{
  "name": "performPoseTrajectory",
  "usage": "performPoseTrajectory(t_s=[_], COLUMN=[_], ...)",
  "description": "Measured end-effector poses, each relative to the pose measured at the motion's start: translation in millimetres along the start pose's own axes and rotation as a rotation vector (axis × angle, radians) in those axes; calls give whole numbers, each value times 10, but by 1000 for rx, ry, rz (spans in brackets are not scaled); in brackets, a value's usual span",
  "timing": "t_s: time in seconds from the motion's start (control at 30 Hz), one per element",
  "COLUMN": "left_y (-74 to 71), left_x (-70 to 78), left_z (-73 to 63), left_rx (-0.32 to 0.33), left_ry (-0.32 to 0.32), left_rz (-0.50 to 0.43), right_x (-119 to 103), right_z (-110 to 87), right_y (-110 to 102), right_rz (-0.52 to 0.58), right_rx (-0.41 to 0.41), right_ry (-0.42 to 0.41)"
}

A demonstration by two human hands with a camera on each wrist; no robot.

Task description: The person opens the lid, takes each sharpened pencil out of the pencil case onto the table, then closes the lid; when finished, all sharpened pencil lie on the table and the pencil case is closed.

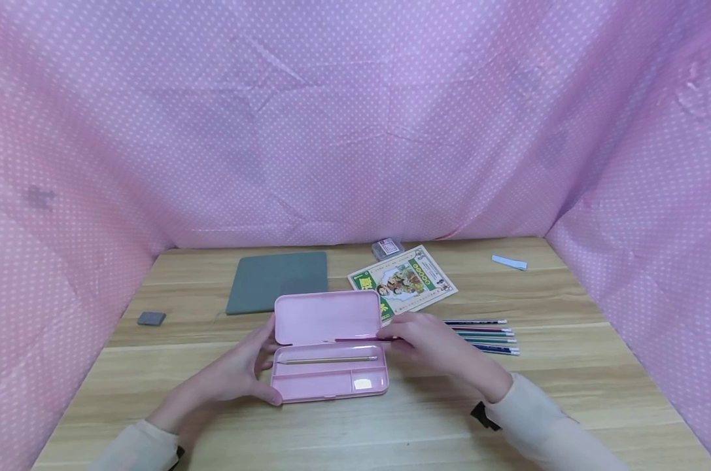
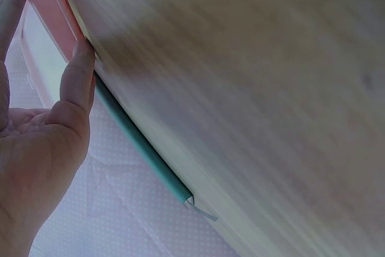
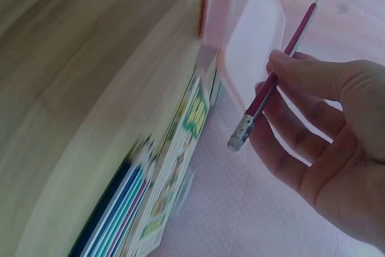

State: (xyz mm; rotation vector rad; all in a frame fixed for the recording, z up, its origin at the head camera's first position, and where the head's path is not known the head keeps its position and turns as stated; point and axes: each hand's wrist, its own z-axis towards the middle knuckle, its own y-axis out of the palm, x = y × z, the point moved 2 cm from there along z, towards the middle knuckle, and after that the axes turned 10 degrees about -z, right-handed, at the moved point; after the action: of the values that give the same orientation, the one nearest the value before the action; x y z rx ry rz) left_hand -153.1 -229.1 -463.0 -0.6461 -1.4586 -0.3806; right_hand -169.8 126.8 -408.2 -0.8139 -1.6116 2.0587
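Observation:
A pink pencil case (image 1: 311, 386) lies open on the table, its lid (image 1: 327, 315) folded back on the far side. One gold-coloured pencil (image 1: 326, 360) lies in its long rear compartment. My left hand (image 1: 237, 369) holds the case's left end, with the thumb at the near corner and the fingers along the side. My right hand (image 1: 422, 343) pinches a dark red pencil (image 3: 278, 68) between thumb and fingers, just right of the case. That pencil's sharpened tip points left above the hinge line. Its metal band and eraser end show in the right wrist view.
Several pencils (image 1: 487, 340) lie right of the right hand. Behind are a picture booklet (image 1: 411, 278), a small labelled box (image 1: 387, 248) and a grey-green notebook (image 1: 278, 278). A grey eraser (image 1: 151, 318) sits far left, a pale blue strip (image 1: 509, 262) at the back right.

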Motion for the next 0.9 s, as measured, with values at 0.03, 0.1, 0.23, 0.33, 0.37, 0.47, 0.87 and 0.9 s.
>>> performPoseTrajectory(t_s=[0.03,0.1,0.23,0.33,0.37,0.47,0.87,0.9], left_y=[0,-1,4,5,5,3,8,9], left_x=[0,-5,-6,-5,-3,-5,-25,-28], left_z=[-1,0,-1,-1,-1,-1,6,8], left_rx=[0,-6,-14,-21,-22,-18,-10,-12], left_ry=[-1,12,21,22,23,16,-14,-11], left_rz=[-4,-8,-19,-32,-34,-35,-19,-19], right_x=[36,116,299,449,498,630,886,899], right_z=[-41,-135,-371,-564,-627,-810,-1231,-1248], right_y=[-11,-32,-85,-119,-129,-147,-78,-72], right_rz=[6,11,19,1,-7,-21,-37,-47], right_rx=[5,14,44,79,92,109,118,123], right_ry=[-7,-23,-55,-65,-64,-43,-26,-30])
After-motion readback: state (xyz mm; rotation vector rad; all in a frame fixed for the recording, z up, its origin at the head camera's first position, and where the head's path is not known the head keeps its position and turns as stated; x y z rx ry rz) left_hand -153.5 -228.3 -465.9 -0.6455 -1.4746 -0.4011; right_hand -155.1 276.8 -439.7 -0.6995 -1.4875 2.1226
